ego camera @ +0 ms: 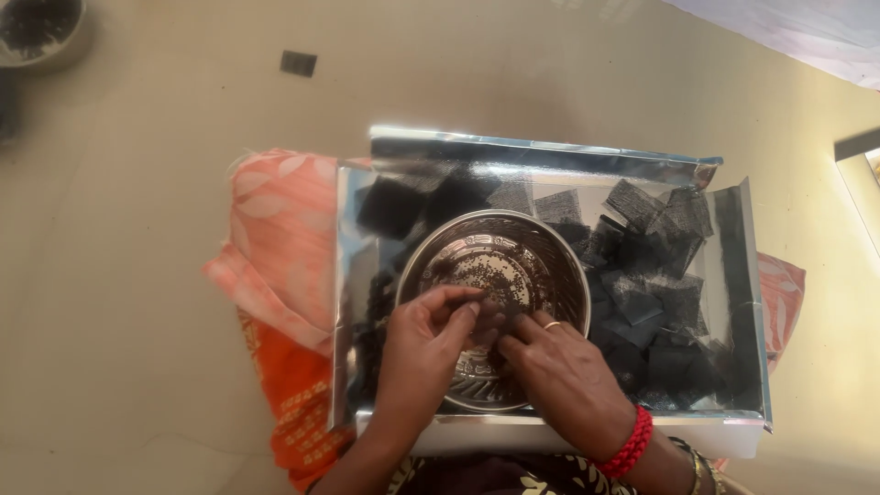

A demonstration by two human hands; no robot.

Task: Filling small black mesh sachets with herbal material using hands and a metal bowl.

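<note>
Both hands sit closest to the camera, reaching into a steel bowl (495, 275) from the near side. Left hand (423, 344) has its fingers curled in over the bowl's middle, tips bunched together like it's pinching a bit of something dark. It's blurry right there, so I can't tell what's actually in the grip. Right hand (561, 367) is just beside it, fingertips almost touching the left ones, also curled down into the bowl. There's a ring (551, 324) on one finger, and a red bracelet (628, 446) at the wrist. Same deal, can't tell if it's grasping anything.

Inside, the bowl has a scatter of tiny dark seeds (495, 270) across the bottom, mostly toward the far side of the hands.

That bowl sits in a shallow silver tray (550, 151) with shiny foil-looking walls. All around the bowl, mostly to the right and far side, lie lots of black mesh squares (655, 229), piled loosely and overlapping.

Under the tray, orange patterned cloth (275, 238) sticks out on the left, with a bit showing on the right too. Everything rests on a beige floor (137, 275). Far left corner has another bowl (41, 32) with dark stuff in it, well apart from the tray, and a small dark square (298, 63) lies on the floor nearby.
</note>
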